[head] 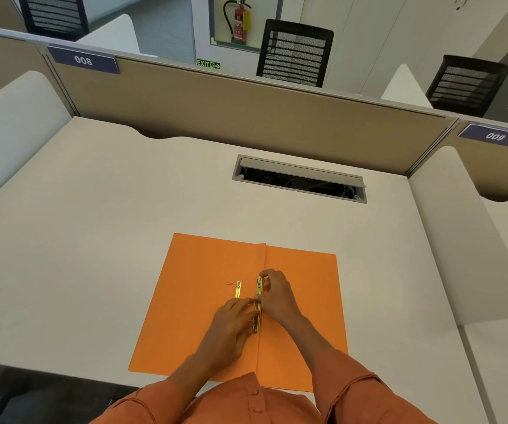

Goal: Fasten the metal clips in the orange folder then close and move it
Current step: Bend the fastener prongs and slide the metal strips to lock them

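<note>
Open on the desk [93, 240] — orange folder [200, 301], brass clip bar [258, 304] along its spine, pinched between right hand [278, 296] fingertips at far end and left hand [231, 319] fingertips nearer — second clip [238, 289] just left, loose.

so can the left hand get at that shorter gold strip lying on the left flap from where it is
Probably yes. The left hand rests on the open orange folder right beside the shorter gold strip, and nothing lies between them; its fingers are pressing the longer clip at the crease.

Matt orange card folder [301, 301], shiny brass-toned metal clips [258, 296], smooth desk [93, 240]
</note>
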Tool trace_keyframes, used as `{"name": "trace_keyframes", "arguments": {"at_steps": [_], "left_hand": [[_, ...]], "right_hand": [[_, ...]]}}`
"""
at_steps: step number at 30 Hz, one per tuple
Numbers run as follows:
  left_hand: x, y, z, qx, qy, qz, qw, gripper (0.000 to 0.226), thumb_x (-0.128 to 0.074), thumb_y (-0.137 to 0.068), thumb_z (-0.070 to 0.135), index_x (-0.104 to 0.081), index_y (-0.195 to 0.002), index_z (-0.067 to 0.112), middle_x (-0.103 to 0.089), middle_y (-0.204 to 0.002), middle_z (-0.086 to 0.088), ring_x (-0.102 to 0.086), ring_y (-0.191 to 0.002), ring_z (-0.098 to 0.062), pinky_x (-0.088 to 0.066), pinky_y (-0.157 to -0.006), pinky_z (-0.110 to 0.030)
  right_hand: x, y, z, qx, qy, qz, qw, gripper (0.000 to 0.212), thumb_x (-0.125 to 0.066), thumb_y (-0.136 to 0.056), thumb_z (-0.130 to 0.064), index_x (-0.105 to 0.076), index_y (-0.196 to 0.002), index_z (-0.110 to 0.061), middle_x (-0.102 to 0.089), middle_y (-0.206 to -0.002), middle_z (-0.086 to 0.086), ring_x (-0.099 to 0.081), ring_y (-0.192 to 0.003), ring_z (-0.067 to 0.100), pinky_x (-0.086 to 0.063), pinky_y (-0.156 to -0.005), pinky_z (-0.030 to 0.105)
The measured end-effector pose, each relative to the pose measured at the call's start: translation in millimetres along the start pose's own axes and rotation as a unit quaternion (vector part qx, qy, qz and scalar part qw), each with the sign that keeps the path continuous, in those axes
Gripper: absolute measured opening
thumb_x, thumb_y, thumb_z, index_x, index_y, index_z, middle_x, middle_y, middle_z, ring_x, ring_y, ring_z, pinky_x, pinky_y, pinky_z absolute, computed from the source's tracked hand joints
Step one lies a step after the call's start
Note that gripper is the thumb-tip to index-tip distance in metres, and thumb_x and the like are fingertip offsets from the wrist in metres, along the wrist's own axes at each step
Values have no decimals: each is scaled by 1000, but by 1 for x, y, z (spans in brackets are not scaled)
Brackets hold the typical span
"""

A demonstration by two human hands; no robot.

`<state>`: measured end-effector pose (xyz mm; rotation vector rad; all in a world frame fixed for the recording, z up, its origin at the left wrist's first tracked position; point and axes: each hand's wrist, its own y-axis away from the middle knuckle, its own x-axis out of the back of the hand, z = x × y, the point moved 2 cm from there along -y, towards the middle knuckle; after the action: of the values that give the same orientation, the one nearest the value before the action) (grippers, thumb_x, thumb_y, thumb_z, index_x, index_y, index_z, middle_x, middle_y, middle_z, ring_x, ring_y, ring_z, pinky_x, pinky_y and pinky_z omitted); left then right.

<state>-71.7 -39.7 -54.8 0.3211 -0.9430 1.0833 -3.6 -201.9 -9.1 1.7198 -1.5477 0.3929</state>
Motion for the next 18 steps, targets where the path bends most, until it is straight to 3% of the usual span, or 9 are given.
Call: {"name": "trace_keyframes", "arguments": {"at_steps": [4,10,15,18], "left_hand": [[-2,3,0,-15,-30,-7,999,39,-68,-95,23,-68,-134,19,-57,-151,-2,-51,-134,-25,-47,-105,-39],[-6,6,1,-37,-63,1,997,42,-66,-97,22,-64,-138,15,-57,-149,0,-50,-135,-23,-40,-110,-35],[-10,7,-1,-47,-92,-17,995,42,-62,-99,24,-63,-140,15,-58,-148,2,-49,-139,-23,-36,-112,-35],[-9,5,-1,-50,-109,-30,992,41,-58,-101,26,-62,-141,18,-59,-148,4,-50,-137,-20,-33,-111,-32]], "right_hand": [[-2,0,2,6,7,-1,1000,60,-85,-84,-9,-58,-137,-16,-56,-121,5,-51,-97,11,-45,-84,23],[0,0,2,13,-1,7,1000,64,-86,-82,-8,-57,-138,-19,-57,-119,3,-53,-99,12,-51,-87,28],[2,-2,-1,40,16,28,999,33,-79,-89,-8,-69,-120,-14,-63,-110,4,-60,-94,16,-51,-83,25],[4,-3,0,50,31,42,997,12,-72,-94,-7,-74,-106,-7,-69,-108,8,-66,-97,22,-56,-86,32]]}}
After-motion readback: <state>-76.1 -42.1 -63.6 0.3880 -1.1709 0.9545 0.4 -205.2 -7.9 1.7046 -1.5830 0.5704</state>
